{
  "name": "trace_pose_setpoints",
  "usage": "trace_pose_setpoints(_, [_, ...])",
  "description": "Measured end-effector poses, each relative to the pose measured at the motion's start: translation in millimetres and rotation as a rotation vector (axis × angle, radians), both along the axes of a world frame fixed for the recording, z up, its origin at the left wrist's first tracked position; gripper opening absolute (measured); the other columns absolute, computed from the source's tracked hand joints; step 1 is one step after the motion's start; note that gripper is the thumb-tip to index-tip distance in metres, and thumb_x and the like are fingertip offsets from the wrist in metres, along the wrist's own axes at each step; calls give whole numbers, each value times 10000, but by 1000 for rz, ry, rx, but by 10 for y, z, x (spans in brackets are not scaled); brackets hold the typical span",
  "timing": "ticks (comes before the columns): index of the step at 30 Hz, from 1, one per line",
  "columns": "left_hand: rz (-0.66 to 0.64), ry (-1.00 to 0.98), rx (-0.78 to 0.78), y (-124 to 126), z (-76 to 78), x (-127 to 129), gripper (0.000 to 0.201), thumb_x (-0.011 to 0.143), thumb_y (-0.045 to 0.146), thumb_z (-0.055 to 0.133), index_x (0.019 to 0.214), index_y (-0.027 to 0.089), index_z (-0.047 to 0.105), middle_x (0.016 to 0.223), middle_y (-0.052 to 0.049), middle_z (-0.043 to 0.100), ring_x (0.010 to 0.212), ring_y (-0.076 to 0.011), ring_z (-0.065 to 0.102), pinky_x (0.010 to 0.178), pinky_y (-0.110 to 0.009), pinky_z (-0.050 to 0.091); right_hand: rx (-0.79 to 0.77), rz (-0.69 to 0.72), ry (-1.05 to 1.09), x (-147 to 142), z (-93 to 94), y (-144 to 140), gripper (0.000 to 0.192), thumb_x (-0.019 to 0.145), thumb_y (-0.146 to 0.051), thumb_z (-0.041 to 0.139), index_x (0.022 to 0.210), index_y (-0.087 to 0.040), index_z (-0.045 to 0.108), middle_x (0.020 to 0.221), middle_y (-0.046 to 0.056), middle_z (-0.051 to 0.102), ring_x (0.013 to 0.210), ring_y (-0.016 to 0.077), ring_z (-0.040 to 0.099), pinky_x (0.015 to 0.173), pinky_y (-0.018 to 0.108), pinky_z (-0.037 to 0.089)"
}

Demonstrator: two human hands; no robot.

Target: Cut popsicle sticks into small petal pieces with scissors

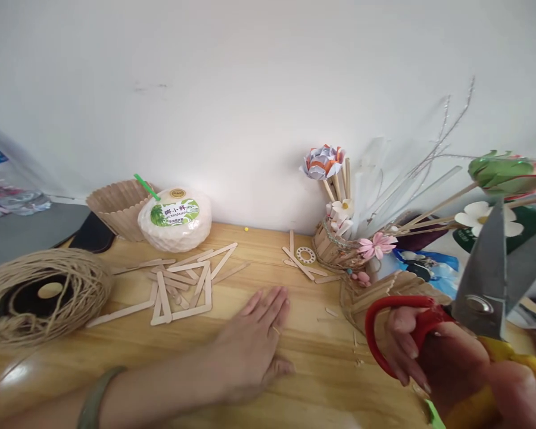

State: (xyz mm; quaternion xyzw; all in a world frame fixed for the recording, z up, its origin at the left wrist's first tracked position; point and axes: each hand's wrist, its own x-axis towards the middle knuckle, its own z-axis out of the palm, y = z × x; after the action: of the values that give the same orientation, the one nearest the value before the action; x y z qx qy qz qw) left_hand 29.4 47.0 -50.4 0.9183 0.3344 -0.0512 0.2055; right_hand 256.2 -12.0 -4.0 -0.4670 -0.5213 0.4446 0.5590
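Observation:
My left hand (252, 342) lies flat, palm down, on the wooden table (304, 381), fingers together, holding nothing. A green bangle (96, 396) circles that wrist. Just beyond its fingertips lies a scatter of several wooden craft sticks (185, 283). My right hand (433, 357) grips a pair of scissors (495, 280) with red and yellow handles, close to the camera at the lower right, blades slightly parted and pointing up. Behind the scissors sits a small basket made of sticks (384, 292).
A spool of jute twine (40, 295) rests at the left. A wrapped coconut drink with a green straw (175, 218) and a ribbed paper basket (116, 205) stand by the white wall. A stick vase with paper flowers (339, 238) stands right of centre.

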Motion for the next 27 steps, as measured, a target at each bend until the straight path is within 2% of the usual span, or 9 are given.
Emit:
trace_pose_setpoints(3, [3,-43,-64,51,99,-7,721,900,529,219,1411,33,109,1478,-175,8,1376,-266,-7,1112,-476,98,12,24,14,-89,131,32,384,838,-585,395,713,-281,594,626,13,451,518,195,406,479,327,379])
trace_pose_setpoints(5, [0,-85,-119,47,134,-57,688,913,503,203,1415,45,97,1486,-158,14,1379,-239,-7,1118,-463,84,0,53,25,-116,170,49,390,831,-583,391,709,-268,586,637,21,457,539,201,413,490,329,383])
trace_pose_setpoints(8, [88,-208,-224,45,161,-126,657,929,461,195,1422,55,36,1496,-135,55,1383,-196,30,1127,-423,103,11,103,13,-144,199,50,427,838,-597,363,729,-258,598,643,26,483,562,204,429,518,329,391])
trace_pose_setpoints(10, [180,-326,-317,60,168,-153,615,937,436,198,1430,97,55,1494,-106,130,1379,-166,102,1126,-391,145,38,102,-11,-164,226,47,453,836,-613,362,721,-249,607,620,22,483,544,195,421,496,317,384])
trace_pose_setpoints(12, [255,-428,-391,86,173,-170,561,940,417,217,1426,142,162,1481,-76,206,1366,-157,171,1121,-373,176,74,107,-35,-184,260,51,482,836,-618,358,683,-234,605,586,19,471,517,185,413,468,306,374])
trace_pose_setpoints(15, [323,-531,-445,125,185,-192,505,934,398,265,1363,146,353,1457,-63,280,1351,-175,231,1118,-375,184,104,130,-42,-203,296,65,519,836,-628,346,637,-217,592,553,13,452,483,171,399,442,296,365])
trace_pose_setpoints(19, [411,-690,-517,166,159,-213,448,917,368,341,1278,143,482,1384,-58,422,1288,-183,373,1099,-367,245,81,120,-7,-185,272,59,505,831,-626,370,635,-219,594,558,10,453,484,169,407,448,295,375])
trace_pose_setpoints(24, [564,-818,-431,214,17,-190,307,832,309,507,1045,154,664,1159,-54,639,1102,-202,573,1005,-365,392,66,107,-5,-175,244,48,500,827,-627,378,642,-218,597,560,9,451,481,167,399,434,294,375])
trace_pose_setpoints(27, [629,-828,-374,255,-50,-167,210,778,273,570,892,159,705,980,-49,719,939,-200,648,890,-338,479,99,95,-22,-193,270,65,485,825,-622,394,630,-226,595,551,8,452,477,171,390,433,301,366])
